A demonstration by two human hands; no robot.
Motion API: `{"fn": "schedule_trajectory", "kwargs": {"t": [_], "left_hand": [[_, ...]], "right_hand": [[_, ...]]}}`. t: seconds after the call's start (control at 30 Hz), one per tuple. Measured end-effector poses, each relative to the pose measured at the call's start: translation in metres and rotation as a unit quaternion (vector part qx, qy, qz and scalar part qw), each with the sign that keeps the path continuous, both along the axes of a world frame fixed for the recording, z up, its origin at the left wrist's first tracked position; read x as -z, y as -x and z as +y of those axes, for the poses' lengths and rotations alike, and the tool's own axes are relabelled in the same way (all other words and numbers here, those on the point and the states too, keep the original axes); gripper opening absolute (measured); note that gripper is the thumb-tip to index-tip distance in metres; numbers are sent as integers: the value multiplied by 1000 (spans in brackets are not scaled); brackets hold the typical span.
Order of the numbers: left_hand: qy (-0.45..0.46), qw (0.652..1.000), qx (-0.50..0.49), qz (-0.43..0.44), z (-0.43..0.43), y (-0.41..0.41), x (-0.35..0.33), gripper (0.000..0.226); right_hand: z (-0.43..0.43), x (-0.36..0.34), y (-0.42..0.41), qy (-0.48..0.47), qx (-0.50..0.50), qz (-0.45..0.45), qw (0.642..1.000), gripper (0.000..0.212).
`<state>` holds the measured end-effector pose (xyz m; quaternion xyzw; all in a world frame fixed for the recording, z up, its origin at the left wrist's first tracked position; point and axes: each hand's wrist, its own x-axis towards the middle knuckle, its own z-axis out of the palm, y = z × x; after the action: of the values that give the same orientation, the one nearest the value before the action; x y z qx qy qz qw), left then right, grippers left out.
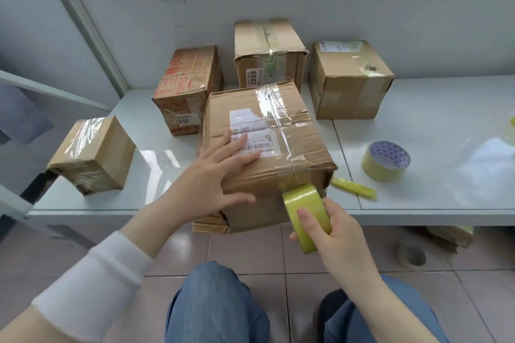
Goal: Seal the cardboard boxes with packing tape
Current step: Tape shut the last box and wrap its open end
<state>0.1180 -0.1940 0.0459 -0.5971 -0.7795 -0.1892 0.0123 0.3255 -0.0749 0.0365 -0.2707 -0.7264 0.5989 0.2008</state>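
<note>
The creased front box [267,147] bore a shipping label and clear tape across its top, and its near end jutted past the white ledge [446,125]. A yellow tape roll [303,211] stood on edge against its near face, with a strip running up to the top edge. A second roll [386,161] lay flat to the right. Behind sat three more boxes: a red-printed box [186,86], one marked 2859 [267,50] and a plain box [351,81]. A small taped box [92,153] sat far left.

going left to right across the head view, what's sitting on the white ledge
small taped box → red-printed box → large box with the shipping label → spare tape roll
</note>
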Motion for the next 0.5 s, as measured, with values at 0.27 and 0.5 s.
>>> {"fn": "schedule_trajectory", "kwargs": {"t": [0.27, 0.5], "left_hand": [[-178, 982, -22, -59, 6, -8, -41, 39], [-177, 961, -143, -154, 35, 23, -120, 18]], "right_hand": [[6, -53, 2, -15, -55, 45, 997, 23], [32, -146, 49, 50, -84, 175, 980, 29]]}}
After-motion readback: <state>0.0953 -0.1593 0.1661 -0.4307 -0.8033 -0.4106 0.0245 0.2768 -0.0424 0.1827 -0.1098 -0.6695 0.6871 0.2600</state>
